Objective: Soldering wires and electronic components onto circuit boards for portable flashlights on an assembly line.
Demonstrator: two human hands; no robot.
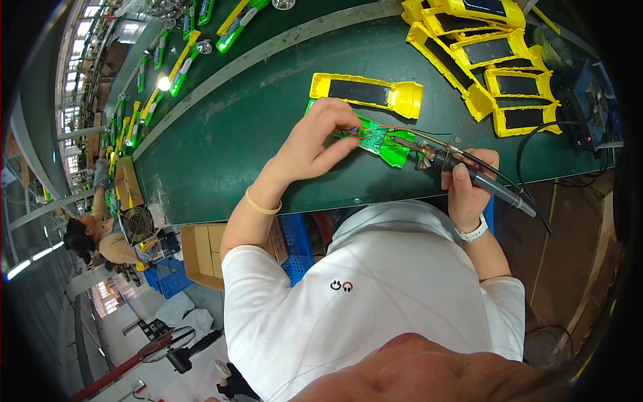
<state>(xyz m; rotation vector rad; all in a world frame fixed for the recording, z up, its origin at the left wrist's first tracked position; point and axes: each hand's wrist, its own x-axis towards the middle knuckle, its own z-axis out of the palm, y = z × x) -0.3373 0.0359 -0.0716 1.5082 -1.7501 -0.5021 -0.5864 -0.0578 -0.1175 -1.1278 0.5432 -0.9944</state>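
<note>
A green plastic housing lies on the bench with a green circuit board in it and thin red and dark wires around the board. My left hand bends over the housing's left end, thumb and fingertips pinched at a thin wire; the fingers partly hide the contact. In my right hand is a soldering iron with a black grip and a thin metal feed tube. Its tip points left to the board's right end. Just beyond the housing rests a yellow casing with a dark panel.
Several yellow casings are piled at the far right. A dark soldering station stands beside them, with a black cable. Beyond a metal rail, green and yellow lamp parts lie in rows. A co-worker sits at far left.
</note>
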